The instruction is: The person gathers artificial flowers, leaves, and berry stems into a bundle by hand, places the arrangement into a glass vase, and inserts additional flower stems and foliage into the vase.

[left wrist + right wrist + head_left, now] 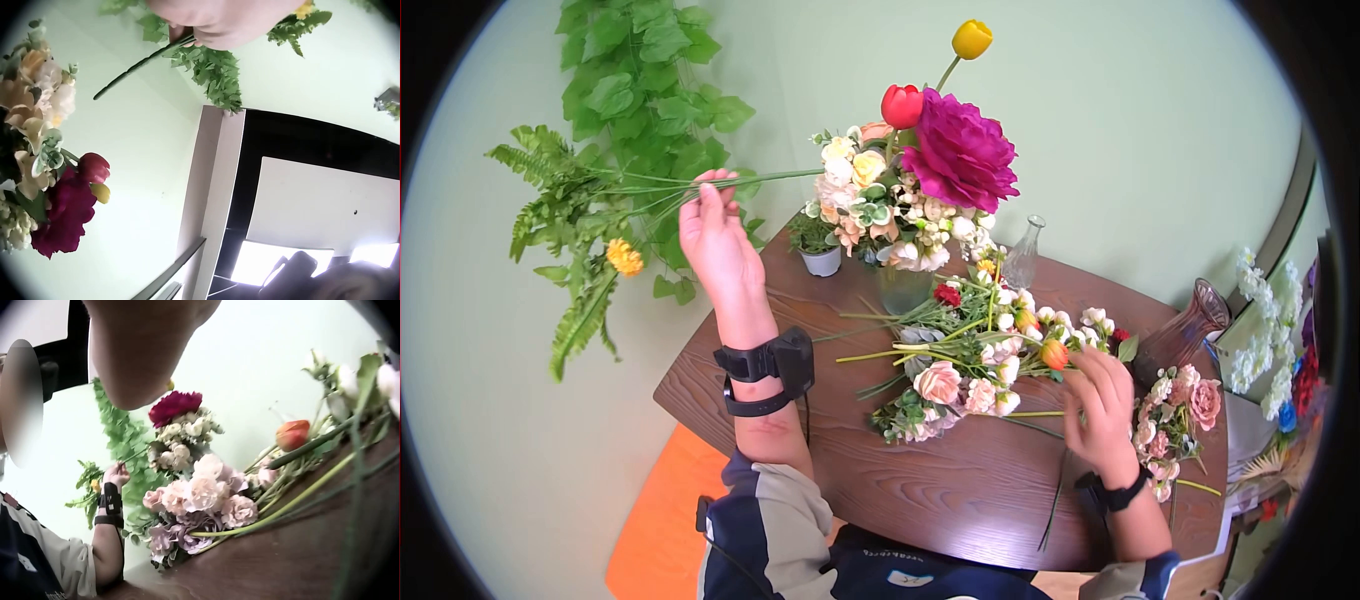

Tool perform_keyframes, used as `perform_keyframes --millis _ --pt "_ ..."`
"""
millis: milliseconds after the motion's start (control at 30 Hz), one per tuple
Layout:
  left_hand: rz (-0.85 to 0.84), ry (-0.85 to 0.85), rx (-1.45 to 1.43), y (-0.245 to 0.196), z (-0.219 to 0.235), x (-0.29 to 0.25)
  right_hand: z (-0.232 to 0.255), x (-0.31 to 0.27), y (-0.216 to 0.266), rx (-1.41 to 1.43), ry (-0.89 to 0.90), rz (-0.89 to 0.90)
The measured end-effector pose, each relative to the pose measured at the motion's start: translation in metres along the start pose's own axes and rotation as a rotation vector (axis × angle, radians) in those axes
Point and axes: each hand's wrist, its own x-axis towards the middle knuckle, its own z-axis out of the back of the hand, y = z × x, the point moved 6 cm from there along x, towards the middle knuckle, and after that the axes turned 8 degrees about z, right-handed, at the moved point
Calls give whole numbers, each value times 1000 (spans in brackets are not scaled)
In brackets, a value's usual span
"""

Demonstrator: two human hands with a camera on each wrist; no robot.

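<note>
My left hand point(722, 235) is raised at the left, pinching a bundle of thin green stems between thumb and fingers. Fern fronds point(580, 310) and a small yellow flower point(624, 257) spread out from the bundle to the left. In the left wrist view the stem ends point(134, 70) stick out past the hand toward the bouquet. Above the table's right side, my right hand point(1100, 405) hovers with loosely bent fingers, fingertips close to an orange tulip point(1054, 354). Under it lies a pile of flowers, including a pink rose point(938, 382).
A glass vase point(905, 290) holds a tall bouquet with a large magenta flower point(962, 155). Beside it stand a small potted plant point(822, 262) and a narrow clear vase point(1024, 255). A brown-tinted vase point(1185, 330) leans at the right, near pink flowers point(1204, 402). Leafy vines point(640, 100) hang behind.
</note>
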Motion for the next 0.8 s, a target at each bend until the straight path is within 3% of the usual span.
perform_keyframes --millis 33,133,233,333,400,433,500,600,800 --pt "54 97 2 2 -10 -3 -21 18 -7 105 45 -109" --pt "15 145 -10 6 -13 2 -89 41 -39 388 138 -347" --pt "-24 155 -1 19 -23 32 -117 61 -53 521 143 -382" --pt "-65 197 82 28 -50 69 -125 69 -54 561 132 -385" --pt "33 423 275 46 -83 89 -127 69 -53 549 111 -376" --pt "31 426 278 49 -94 96 -128 67 -53 542 115 -391" --pt "134 630 391 63 -123 97 -131 59 -56 537 128 -420" --pt "186 788 492 88 -138 106 -137 46 -63 520 149 -471" --pt "303 826 511 119 -137 88 -150 31 -66 547 158 -484"
